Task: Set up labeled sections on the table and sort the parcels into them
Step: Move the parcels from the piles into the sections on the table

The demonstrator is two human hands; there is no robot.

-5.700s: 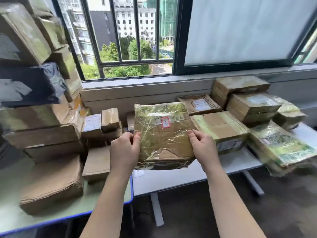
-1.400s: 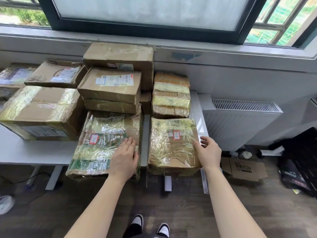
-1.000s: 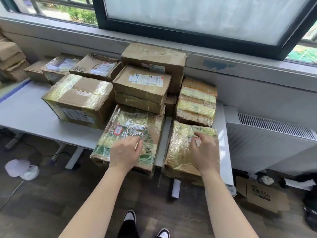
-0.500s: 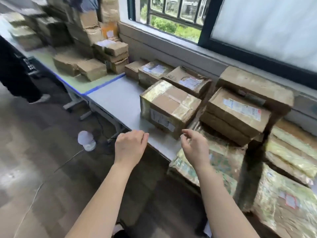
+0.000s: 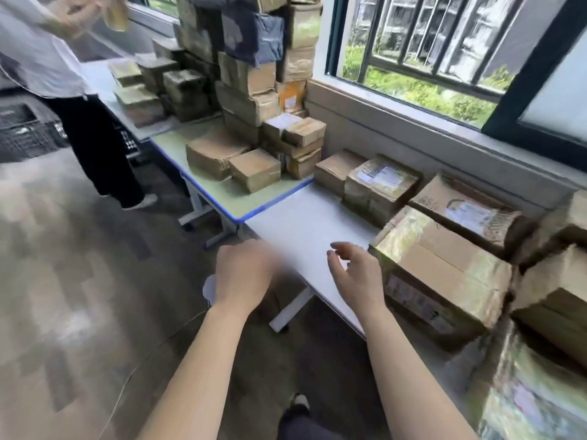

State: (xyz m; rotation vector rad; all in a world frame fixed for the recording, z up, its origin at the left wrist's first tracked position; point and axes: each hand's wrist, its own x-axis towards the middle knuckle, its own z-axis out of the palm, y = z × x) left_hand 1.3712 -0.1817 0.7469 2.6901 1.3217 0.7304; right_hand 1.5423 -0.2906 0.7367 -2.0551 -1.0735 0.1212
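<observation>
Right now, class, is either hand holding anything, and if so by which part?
Nothing is held. The left hand hovers motion-blurred and empty; the right hand is open, fingers relaxed, beside the taped box.

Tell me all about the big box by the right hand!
The big box is brown cardboard, with shiny yellowish tape over its ends and a blurry label on its front side. It lies flat on the white table, near the front edge. Other parcels crowd behind and right of it. The right hand is beside its left corner; touching or not, I cannot tell.
</observation>
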